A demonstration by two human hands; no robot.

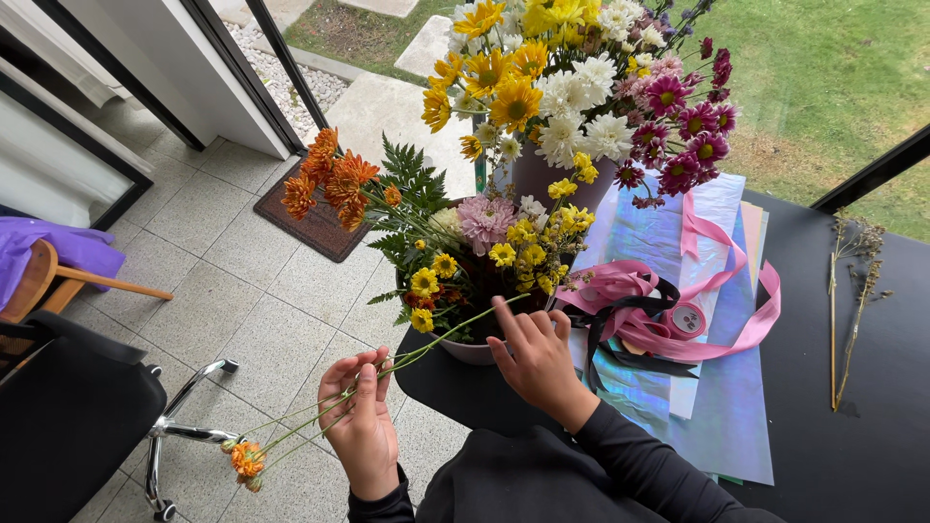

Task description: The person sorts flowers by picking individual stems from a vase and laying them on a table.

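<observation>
At lower left, orange flower head hangs down, its thin green stem running up through the left hand, fingers pinched around it. Stem tip reaches the right hand, fingers curled on it beside the pink pot of mixed blooms. My read: steady low, strip or guide near the tip gently, stem looks snappable. Pink ribbon lies right.

The pot under the flowers was mostly hidden by foliage and by the right hand. The tall vase showed only a strip between blooms. The top edge cut off the far bouquet. The left hand's palm faced away, so its grip on the stems could not be judged.
</observation>
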